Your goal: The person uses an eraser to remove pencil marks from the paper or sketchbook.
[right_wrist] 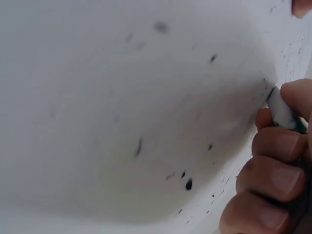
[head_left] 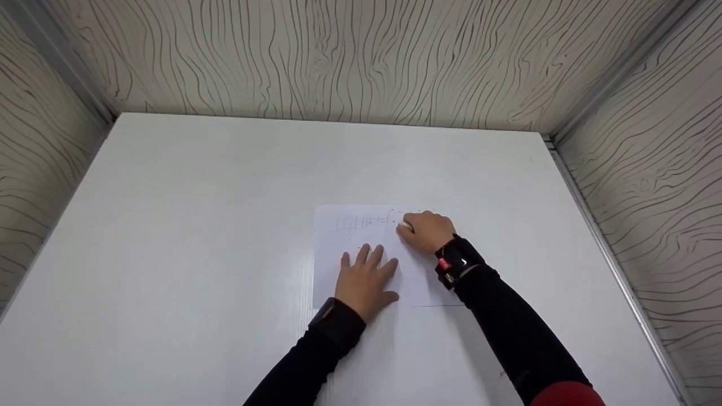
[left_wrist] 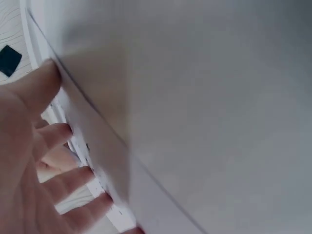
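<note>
A sheet of white paper [head_left: 331, 269] lies on the white table, with a row of grey pencil strokes [head_left: 361, 221] near its top edge. My left hand [head_left: 362, 285] rests on the lower middle of the sheet, fingers spread; the left wrist view shows its fingertips on the paper. At the sheet's upper right, my right hand [head_left: 430, 232] pinches a white eraser [right_wrist: 281, 111] between thumb and fingers. The eraser's tip touches the paper, just right of the strokes. Green shows on its rear part, which the fingers mostly hide. Dark eraser crumbs [right_wrist: 189, 184] lie scattered on the paper around it.
The broad white table [head_left: 197, 225] runs back to a wall [head_left: 338, 56] with a wood-grain pattern. Similar panels stand at left and right, with grey metal trim [head_left: 620, 282] along the right side.
</note>
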{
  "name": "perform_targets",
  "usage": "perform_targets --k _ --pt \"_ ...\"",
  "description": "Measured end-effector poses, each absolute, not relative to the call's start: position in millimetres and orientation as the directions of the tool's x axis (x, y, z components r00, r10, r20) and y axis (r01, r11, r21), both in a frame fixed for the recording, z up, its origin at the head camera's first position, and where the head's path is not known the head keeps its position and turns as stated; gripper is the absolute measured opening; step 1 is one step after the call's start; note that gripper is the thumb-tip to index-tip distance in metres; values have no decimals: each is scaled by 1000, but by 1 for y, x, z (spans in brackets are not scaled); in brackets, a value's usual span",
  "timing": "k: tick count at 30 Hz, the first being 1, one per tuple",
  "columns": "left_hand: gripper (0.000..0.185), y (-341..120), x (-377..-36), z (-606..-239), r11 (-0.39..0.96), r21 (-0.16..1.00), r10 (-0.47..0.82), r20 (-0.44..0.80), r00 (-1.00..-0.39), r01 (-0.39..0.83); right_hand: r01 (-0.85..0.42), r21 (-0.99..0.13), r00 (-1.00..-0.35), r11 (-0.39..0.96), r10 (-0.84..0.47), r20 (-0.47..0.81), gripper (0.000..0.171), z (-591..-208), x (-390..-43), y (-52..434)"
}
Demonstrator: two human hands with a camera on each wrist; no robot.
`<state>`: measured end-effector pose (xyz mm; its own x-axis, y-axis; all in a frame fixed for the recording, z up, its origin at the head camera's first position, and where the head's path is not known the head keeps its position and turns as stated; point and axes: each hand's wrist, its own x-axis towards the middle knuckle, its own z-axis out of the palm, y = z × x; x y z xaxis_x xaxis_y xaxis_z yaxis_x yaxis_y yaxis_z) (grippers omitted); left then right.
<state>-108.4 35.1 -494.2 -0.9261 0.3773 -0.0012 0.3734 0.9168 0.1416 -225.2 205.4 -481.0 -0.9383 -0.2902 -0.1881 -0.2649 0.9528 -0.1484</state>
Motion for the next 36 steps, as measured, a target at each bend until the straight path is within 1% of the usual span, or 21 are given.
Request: perform_targets --k 4,8,16,19,25,28,30,34,36 --pt "62 12 -110 -492 921 191 344 21 -939 341 -258 -140 -940 956 -282 -190 34 -481 -224 207" --pt "65 -2 -110 -491 926 219 313 14 -950 308 -252 -127 -944 959 -272 -186 35 -479 -224 202" --pt "63 7 -106 -492 932 171 321 12 -947 318 -294 -81 -930 952 -304 -208 33 -481 -222 184" --pt "64 10 -106 -491 939 151 312 5 -950 309 -278 -69 -940 958 -286 -184 34 -484 -220 183" --pt "65 9 -104 -490 943 123 313 2 -950 311 -268 -89 -955 959 -277 -109 34 -487 -219 183" --pt "65 8 -102 -489 942 115 316 8 -949 314 -269 -88 -955 959 -278 -101 36 -487 -221 183" --pt "65 8 -102 -489 943 113 315 9 -949 314 -259 -96 -959 961 -268 -97 35 -485 -226 185" --pt "65 8 -104 -488 942 116 316 5 -949 314 -198 -101 -976 975 -205 -67 34 -483 -238 193" --pt "65 9 -105 -488 942 119 316 1 -949 314 -191 -103 -979 976 -197 -60 34 -481 -242 196"
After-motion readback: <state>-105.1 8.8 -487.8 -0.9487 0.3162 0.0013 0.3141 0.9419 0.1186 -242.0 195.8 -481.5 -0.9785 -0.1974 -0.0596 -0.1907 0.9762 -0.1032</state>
